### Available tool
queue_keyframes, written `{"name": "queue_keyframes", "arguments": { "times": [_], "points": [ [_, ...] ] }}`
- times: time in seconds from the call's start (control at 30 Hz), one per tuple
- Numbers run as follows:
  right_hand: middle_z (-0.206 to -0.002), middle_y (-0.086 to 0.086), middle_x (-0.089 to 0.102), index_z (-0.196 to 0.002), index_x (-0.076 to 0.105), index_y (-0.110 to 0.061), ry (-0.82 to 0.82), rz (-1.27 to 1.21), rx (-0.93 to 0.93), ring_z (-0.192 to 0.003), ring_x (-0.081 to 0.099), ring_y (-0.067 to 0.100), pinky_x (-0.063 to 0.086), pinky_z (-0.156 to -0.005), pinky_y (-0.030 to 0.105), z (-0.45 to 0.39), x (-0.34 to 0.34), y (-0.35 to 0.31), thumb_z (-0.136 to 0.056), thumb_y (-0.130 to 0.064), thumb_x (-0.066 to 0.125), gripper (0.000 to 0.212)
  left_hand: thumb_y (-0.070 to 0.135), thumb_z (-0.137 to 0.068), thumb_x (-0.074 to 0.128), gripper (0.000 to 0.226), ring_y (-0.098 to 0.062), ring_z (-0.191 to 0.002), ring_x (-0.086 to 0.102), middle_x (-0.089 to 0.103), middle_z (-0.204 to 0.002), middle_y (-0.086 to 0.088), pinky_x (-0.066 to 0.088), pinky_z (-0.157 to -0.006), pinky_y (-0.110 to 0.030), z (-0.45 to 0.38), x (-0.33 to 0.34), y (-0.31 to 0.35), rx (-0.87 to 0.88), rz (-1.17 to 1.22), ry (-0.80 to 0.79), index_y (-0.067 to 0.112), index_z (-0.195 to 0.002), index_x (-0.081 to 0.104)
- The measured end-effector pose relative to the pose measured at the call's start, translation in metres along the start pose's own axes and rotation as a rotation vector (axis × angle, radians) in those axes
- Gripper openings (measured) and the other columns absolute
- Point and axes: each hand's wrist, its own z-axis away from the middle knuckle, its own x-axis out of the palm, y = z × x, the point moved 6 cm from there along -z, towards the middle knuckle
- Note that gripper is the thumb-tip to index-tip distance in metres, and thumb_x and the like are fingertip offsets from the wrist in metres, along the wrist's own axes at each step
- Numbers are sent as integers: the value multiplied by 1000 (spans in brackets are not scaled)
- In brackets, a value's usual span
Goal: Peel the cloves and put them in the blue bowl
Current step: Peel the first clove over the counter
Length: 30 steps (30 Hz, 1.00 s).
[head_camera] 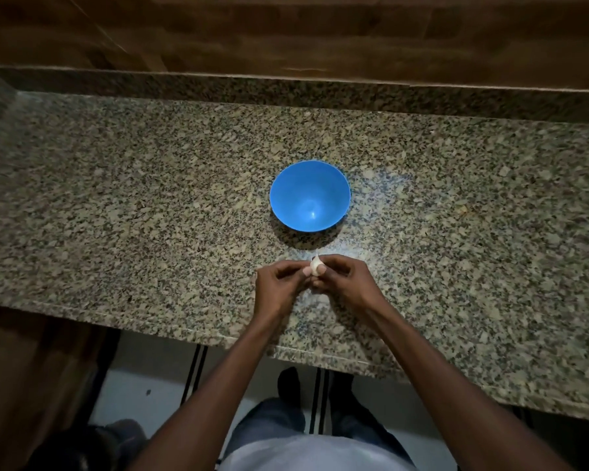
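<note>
A small, pale, papery-skinned garlic clove sits pinched between both hands just above the speckled granite tabletop, near its front edge. The left hand has its fingers curled in, its grip closed on the clove's left side with thumb and fingertips. The right hand is likewise curled, pinching the clove from the right. A thin tip of skin sticks up from the top of the clove. Whether any skin has come away yet is too small to tell.

The round blue plastic bowl stands upright a little farther back, almost straight behind the hands and apart from them. Nothing shows inside it, so the task looks to be at its very start.

The likeliest trouble is the clove slipping. It is small and smooth, held only by fingertips, and a hard pull on the skin could shoot it out onto the tabletop or over the near edge to the floor below. Dim light makes thin skin hard to see, so scraps may stay stuck and ride into the bowl. The bowl looks light, and a careless drop or a knock from a hand could slide or tip it.
</note>
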Motion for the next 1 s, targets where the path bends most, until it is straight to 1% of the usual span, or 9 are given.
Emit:
{"name": "queue_keyframes", "arguments": {
  "times": [0.1, 0.2, 0.43, 0.5, 0.6, 0.67, 0.77, 0.9, 1.0],
  "points": [
    [-106, 24, 76, -119, 69, 11, -42, -36, 17, -86, 76, 29, 65, -85, 41, -7, -2, 3, -96, -3, 70, 27, 3, -89, 78, 18, -17, -92, 78, 80, -98, -8, 61, -77, -25, 4, 0, 6, 86, -101, -5, -1, -107, 79],
    [-103, 22, 77, -114, 73, 5, -73, -40, 11, -90, 76, 31, 64, -87, 41, -12, 0, 3, -95, 0, 70, 19, 5, -90, 78, 20, -10, -95, 77, 80, -101, -2, 61, -80, -24, 6, -5, 11, 158, -216, 6, 5, -111, 79],
    [-103, 18, 78, -117, 73, 3, -76, -13, -7, -89, 77, 26, 64, -81, 33, -21, 9, 6, -95, -1, 70, 22, 16, -89, 81, 23, -2, -84, 76, 80, -95, 2, 64, -74, -26, -2, -11, 19, 200, -374, 7, 9, -111, 80],
    [-105, 18, 78, -117, 73, 2, -63, 3, -13, -92, 77, 27, 64, -83, 34, -21, 11, 6, -95, -1, 70, 22, 22, -88, 82, 23, -1, -81, 75, 80, -92, 3, 63, -72, -24, -3, -11, 19, 215, -410, 9, 10, -108, 81],
    [-109, 21, 77, -117, 73, 6, -45, 23, -12, -100, 76, 33, 63, -88, 42, -23, 14, 10, -95, -1, 71, 24, 30, -87, 80, 25, -2, -79, 76, 80, -90, 3, 65, -72, -31, -8, -13, 15, 213, -438, 45, 12, -105, 83],
    [-111, 22, 77, -119, 72, 8, -21, 22, 4, -104, 75, 37, 62, -91, 47, -23, 14, 14, -94, -3, 73, 27, 31, -86, 81, 25, -2, -77, 75, 80, -87, 3, 65, -70, -30, -8, -14, 10, 193, -419, 93, 12, -102, 83],
    [-112, 25, 75, -122, 68, 11, 33, -9, 36, -103, 75, 37, 62, -92, 48, -19, 15, 20, -94, -1, 73, 31, 20, -84, 83, 19, -4, -77, 75, 79, -87, 2, 63, -71, -25, -6, -17, 3, 147, -343, 125, 10, -100, 81],
    [-109, 27, 74, -122, 66, 12, 20, -62, 51, -89, 77, 29, 65, -84, 43, -12, 25, 17, -97, -1, 69, 29, 8, -88, 77, 12, -17, -85, 77, 79, -89, -5, 65, -79, -36, -9, -25, -16, -70, -80, 152, 7, -100, 78],
    [-100, 22, 76, -121, 67, 9, 29, -10, 38, -82, 76, 28, 66, -80, 44, -10, 30, 11, -100, -5, 66, 25, 9, -93, 73, 12, -21, -82, 74, 78, -89, -10, 62, -77, -34, -7, -29, -25, -202, 98, 157, 6, -104, 76]
  ]
}}
